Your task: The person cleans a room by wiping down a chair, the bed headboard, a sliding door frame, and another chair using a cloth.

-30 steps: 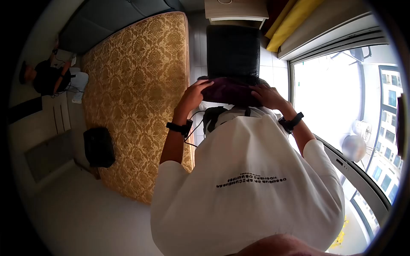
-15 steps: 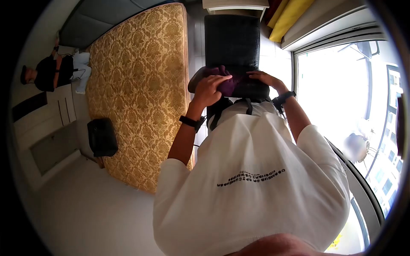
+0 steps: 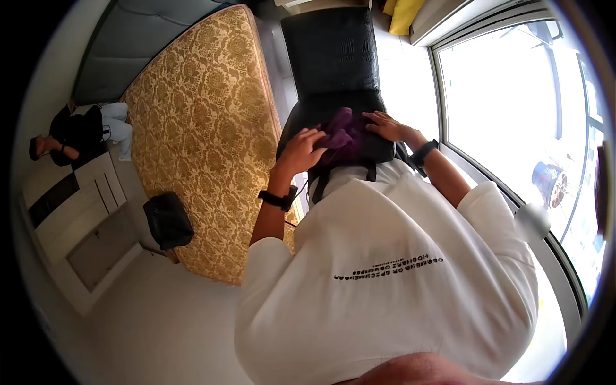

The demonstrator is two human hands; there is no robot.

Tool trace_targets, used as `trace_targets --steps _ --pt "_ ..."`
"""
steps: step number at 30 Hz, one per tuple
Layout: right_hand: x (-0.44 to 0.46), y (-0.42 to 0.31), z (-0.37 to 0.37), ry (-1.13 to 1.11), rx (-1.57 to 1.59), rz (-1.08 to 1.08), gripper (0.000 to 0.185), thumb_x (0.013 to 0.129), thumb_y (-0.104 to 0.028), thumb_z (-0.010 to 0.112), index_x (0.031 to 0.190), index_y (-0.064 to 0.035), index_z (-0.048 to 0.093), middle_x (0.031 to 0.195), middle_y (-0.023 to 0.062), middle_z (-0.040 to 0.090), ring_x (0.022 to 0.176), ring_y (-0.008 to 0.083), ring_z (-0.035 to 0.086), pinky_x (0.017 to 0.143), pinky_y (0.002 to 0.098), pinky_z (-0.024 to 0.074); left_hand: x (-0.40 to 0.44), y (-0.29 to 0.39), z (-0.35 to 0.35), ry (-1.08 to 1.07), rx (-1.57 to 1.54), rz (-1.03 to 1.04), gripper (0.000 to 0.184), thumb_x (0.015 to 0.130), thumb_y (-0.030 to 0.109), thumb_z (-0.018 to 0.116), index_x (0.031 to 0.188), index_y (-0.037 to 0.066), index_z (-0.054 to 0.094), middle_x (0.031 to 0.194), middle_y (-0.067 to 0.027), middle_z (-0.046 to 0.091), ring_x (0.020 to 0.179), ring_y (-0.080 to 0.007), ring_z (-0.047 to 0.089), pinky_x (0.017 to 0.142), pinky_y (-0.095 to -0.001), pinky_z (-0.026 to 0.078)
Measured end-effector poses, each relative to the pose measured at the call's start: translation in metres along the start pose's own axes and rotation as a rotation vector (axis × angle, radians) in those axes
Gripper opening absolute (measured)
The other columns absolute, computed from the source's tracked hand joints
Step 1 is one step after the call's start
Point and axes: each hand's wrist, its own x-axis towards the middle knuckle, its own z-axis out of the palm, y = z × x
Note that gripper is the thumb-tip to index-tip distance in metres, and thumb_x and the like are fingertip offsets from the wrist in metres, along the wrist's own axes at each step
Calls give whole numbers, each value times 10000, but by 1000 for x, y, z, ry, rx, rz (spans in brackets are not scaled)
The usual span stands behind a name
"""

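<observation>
A crumpled purple cloth (image 3: 342, 131) lies bunched on the seat of a black leather-look chair (image 3: 330, 54). My left hand (image 3: 300, 151) is at the cloth's left side, its fingers and thumb closed on the edge. My right hand (image 3: 389, 126) rests on the right part of the seat, palm down with fingers stretched out. It holds nothing and lies just right of the cloth. Dark bands circle both wrists.
A bed with a gold patterned mattress (image 3: 199, 128) stands left, a black bag (image 3: 168, 220) at its edge. Beyond it, a person in black (image 3: 86, 131) sits by a white cabinet (image 3: 83, 218). A large bright window (image 3: 500, 109) runs along the right.
The view has turned a little. My left hand has drawn back to the cloth's left edge, and the cloth has changed shape, bunching upward. My right hand stays on the seat.
</observation>
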Motion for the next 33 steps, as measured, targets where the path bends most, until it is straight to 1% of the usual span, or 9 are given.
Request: trace_targets --steps 7,9,15,19,23,25,26,30,33 --pt "4 -107 -36 -354 -274 -166 774 960 -240 577 1592 -220 130 1605 162 258 1388 353 408 1125 441 359 -31 12 -16 -77 -58 -110 457 920 352 631 1123 -58 636 1137 -237 642 1099 -428 562 972 -498 446" --pt "16 -129 -38 -318 201 -686 841 898 -287 676 1582 -177 199 1545 196 361 1306 368 498 1062 417 417 -24 19 -20 -99 72 -111 550 897 373 677 1202 -74 582 1198 -265 601 1195 -438 512 1035 -469 412" --pt "41 -145 -74 -374 20 -343 781 885 -580 624 1472 -95 450 1337 200 585 1227 324 558 1058 360 420 -12 15 -46 -72 29 -101 687 859 390 730 1359 -24 505 1395 -268 502 1330 -409 454 1114 -448 369" --pt "72 -123 -111 -400 -360 -169 687 831 -571 666 1178 22 660 1043 191 714 965 316 677 853 401 521 -6 4 -51 97 -250 -138 621 919 347 675 1426 62 458 1417 -199 513 1333 -371 477 1095 -441 392" --pt "63 -139 -137 -424 -309 -96 617 791 -479 663 1126 39 671 940 189 710 857 319 680 772 391 529 20 -29 -35 384 -198 -375 709 967 505 551 1478 53 361 1445 -253 461 1369 -411 425 1101 -465 396" --pt "68 -115 -117 -389 -432 -175 629 804 -432 650 1244 16 617 1049 160 685 828 276 675 770 362 536 38 -28 -26 -33 378 -900 795 959 625 437 1496 49 326 1460 -304 414 1357 -477 409 1100 -482 398" --pt "67 -117 -105 -361 -455 -139 635 823 -345 646 1351 -9 542 1166 172 638 930 282 665 849 369 527 44 -42 -33 -189 167 -988 851 950 669 369 1480 5 339 1453 -361 379 1308 -508 453 1051 -491 445" --pt "96 -109 -79 -528 -78 46 722 812 -123 680 1476 -100 396 1334 186 548 1161 330 586 1016 426 467 23 -45 -22 -38 46 -927 831 953 623 434 1412 -67 386 1352 -386 458 1127 -488 602 928 -518 522" --pt "120 -85 -43 -386 -454 -537 747 773 -59 690 1463 -99 408 1367 190 530 1261 345 521 1074 440 424 -4 -44 1 -23 56 -938 794 949 599 463 1389 -59 410 1264 -367 517 1061 -468 634 898 -522 535"
